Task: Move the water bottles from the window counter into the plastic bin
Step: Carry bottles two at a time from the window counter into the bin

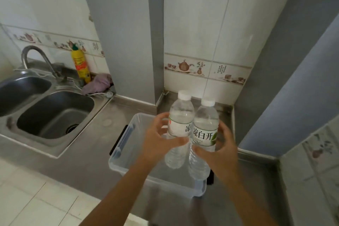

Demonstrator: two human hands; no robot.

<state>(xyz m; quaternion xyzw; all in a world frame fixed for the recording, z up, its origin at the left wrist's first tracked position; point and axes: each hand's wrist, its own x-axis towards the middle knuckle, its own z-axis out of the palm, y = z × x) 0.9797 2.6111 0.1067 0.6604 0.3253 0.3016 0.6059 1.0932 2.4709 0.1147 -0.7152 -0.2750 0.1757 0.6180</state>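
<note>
Two clear water bottles with white caps and white labels are held upright, side by side and touching, above a clear plastic bin (122,145) on the steel counter. My left hand (159,141) grips the left bottle (180,123) around its label. My right hand (222,150) grips the right bottle (204,130) the same way. The bottles' lower ends hang over the bin's open top. The bin has black handle clips at its left and right ends, and my hands and forearms hide much of its inside.
A steel double sink (53,113) with a curved tap (36,55) lies at the left. A yellow bottle (80,64) and a purple cloth (99,83) sit behind it. Grey pillars and tiled walls close in the counter corner (225,110) behind the bin.
</note>
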